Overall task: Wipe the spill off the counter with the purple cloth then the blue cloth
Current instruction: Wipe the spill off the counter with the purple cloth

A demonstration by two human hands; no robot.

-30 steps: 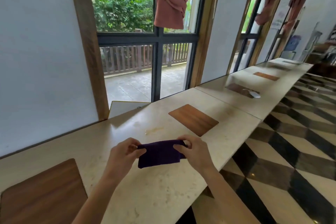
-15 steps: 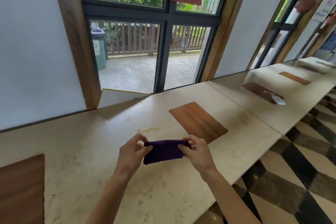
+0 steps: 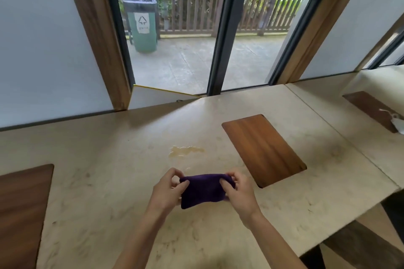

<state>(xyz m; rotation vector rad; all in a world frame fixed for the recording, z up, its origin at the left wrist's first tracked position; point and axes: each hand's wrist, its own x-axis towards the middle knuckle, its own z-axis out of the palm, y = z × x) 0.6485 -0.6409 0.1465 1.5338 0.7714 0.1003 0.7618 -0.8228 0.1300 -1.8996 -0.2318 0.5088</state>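
Head view: my gaze has dropped since a second ago, so the spill (image 3: 185,151) now sits plainly ahead, just beyond the purple cloth (image 3: 203,190). My left hand (image 3: 169,190) and right hand (image 3: 239,192) each pinch an end of that cloth, holding it folded above the counter (image 3: 109,170), nearer me than the spill. No blue cloth shows. I judge wiping has not begun; lowering the cloth onto the spill comes next.

Daylight through window (image 3: 179,35); soft shadows, edges bowed
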